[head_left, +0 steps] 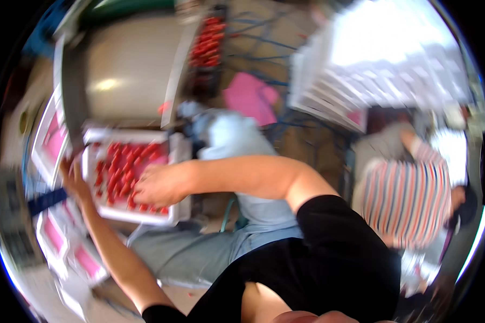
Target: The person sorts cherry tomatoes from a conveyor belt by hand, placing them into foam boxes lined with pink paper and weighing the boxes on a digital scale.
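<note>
A white box (136, 217) with a pink lining holds rows of small red fruits (121, 169), too blurred to name more exactly. Over its right half reaches my right hand (160, 184), fingers curled down among the fruits. Whatever lies between those fingertips is hidden. Just outside the left wall of the box is my left hand (76, 183), raised with fingers apart and nothing seen in it. A dark blue strip (47, 201) lies beside the left wrist.
Beyond the box stands a broad metal surface (129, 75) with white edges. A dark crate of red fruits (207, 43) is at its right. White boxes with pink linings (54, 231) sit at left. Stacked white trays (382, 70) and a person in striped clothing (407, 202) occupy the right.
</note>
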`<state>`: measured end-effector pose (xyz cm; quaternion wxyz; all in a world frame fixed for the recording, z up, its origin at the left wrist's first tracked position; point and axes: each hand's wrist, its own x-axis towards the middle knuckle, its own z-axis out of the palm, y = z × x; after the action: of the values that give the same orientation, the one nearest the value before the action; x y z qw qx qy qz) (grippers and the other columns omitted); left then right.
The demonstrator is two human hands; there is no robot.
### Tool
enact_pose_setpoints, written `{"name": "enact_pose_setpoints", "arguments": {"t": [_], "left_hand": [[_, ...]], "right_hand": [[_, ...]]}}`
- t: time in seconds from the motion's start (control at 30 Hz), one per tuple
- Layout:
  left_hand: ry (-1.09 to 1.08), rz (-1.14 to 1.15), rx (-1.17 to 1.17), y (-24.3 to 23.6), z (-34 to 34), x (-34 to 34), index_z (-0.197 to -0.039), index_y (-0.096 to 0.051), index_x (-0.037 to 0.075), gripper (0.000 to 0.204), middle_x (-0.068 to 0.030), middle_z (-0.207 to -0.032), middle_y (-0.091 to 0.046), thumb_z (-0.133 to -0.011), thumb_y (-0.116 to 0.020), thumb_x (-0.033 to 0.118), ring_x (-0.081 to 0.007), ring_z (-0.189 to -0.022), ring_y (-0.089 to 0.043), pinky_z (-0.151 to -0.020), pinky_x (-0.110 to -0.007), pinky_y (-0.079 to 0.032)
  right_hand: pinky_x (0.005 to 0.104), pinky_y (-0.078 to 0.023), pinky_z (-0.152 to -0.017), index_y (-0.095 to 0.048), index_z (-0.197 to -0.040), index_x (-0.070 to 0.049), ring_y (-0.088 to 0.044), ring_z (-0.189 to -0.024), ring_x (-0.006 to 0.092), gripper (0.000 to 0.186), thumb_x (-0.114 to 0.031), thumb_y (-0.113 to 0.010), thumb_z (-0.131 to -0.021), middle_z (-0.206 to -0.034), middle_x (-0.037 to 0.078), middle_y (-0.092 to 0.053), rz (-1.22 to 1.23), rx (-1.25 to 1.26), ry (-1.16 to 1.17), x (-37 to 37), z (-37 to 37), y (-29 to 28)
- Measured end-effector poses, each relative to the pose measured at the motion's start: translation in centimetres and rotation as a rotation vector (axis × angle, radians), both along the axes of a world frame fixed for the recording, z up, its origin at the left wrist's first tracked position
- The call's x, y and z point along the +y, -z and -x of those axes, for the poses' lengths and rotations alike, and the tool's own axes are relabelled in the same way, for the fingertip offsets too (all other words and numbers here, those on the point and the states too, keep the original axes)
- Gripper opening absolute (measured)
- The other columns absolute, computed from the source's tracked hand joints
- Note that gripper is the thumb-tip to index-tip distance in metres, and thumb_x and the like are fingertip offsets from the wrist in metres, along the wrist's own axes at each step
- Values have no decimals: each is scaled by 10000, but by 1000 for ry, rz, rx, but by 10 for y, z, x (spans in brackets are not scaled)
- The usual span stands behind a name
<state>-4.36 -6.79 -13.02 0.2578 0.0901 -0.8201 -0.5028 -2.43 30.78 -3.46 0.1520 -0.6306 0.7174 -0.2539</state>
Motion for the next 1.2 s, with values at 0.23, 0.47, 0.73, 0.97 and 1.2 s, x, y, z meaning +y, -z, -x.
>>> {"name": "enact_pose_setpoints", "arguments": {"t": [0.23, 0.47, 0.73, 0.97, 1.2], "left_hand": [[227, 632, -574, 27, -66, 34, -1179, -603, -3, 364, -152, -1072, -596, -835, -631, 109, -304, -982, -600, -860, -384, -475], [383, 235, -730, 61, -88, -9, -1171, -624, 15, 437, -102, -1013, -621, -734, -630, -1, -201, -873, -629, -701, -321, -522], [445, 409, -781, 41, -93, 38, -982, -676, 12, 380, -103, -846, -700, -608, -738, -3, -218, -738, -658, -653, -335, -525], [360, 1041, -1010, 2, -98, 83, -1000, -727, 88, 373, -160, -960, -692, -642, -807, 160, -392, -1012, -606, -943, -459, -456], [157, 1154, -996, -7, -111, 133, -1164, -637, 83, 364, -167, -1261, -584, -799, -644, 80, -378, -1179, -528, -1016, -455, -424]], "right_hand": [[411, -548, -768, -688, -1021, -70, -674, -870, 306, 253, -221, -635, -825, -894, 102, -681, 394, 324, 619, 240, 1, -37], [474, -496, -805, -657, -997, -112, -630, -940, 360, 157, -156, -558, -883, -933, 114, -665, -354, 93, 1192, 527, -116, 9], [448, -507, -773, -653, -951, -92, -643, -914, 344, 124, -106, -579, -853, -924, 119, -675, -564, 58, 1472, 646, -238, 58], [437, -447, -898, -694, -866, -123, -644, -842, 287, 114, -199, -609, -869, -795, 85, -681, 0, 56, 1930, 567, -217, 138], [442, -359, -1063, -707, -860, -139, -656, -724, 217, 106, -239, -681, -834, -729, 25, -689, -32, -51, 1935, 586, -217, 160]]}}
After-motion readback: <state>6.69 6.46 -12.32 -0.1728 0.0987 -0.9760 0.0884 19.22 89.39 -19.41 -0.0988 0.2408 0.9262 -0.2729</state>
